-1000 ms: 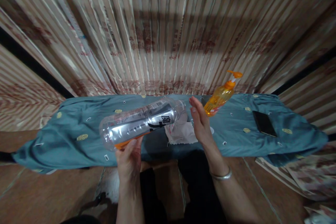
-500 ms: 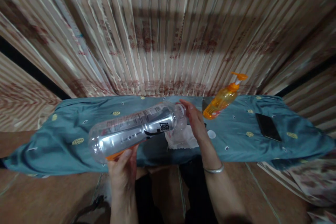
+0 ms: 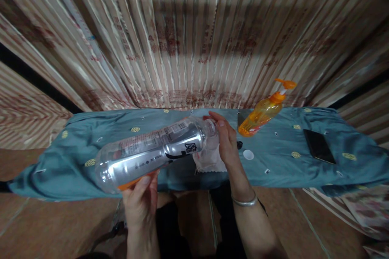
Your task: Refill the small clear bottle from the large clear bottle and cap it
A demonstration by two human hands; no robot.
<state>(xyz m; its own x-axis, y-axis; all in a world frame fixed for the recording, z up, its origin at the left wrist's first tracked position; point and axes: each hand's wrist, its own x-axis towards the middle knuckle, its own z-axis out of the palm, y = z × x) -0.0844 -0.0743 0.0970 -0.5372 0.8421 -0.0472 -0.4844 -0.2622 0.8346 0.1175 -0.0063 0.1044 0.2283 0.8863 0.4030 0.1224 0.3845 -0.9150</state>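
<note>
A large clear plastic bottle (image 3: 152,156) with a silver label and dark characters lies tilted across the left and middle of the view, its neck to the right. My left hand (image 3: 142,190) supports it from below, with the thumb on the orange edge of the label. At the uncapped-looking neck, my right hand (image 3: 223,131) has its fingers curled around the mouth; the fingertips are partly hidden. Below the neck, a crumpled translucent plastic wrapper (image 3: 209,160) rests on the teal cloth. A round white cap-like disc (image 3: 248,154) sits right of my right wrist.
An orange pump bottle (image 3: 261,115) stands farther back on the right. Beyond it a dark phone (image 3: 319,145) lies on the patterned teal cloth (image 3: 282,170). A small black object (image 3: 240,145) is beside my right hand. A pleated curtain (image 3: 194,48) hangs behind.
The plastic bottle's base has shifted slightly left and down, with both hands staying on it. The pump bottle and phone appear farther right as the view turns a little.
</note>
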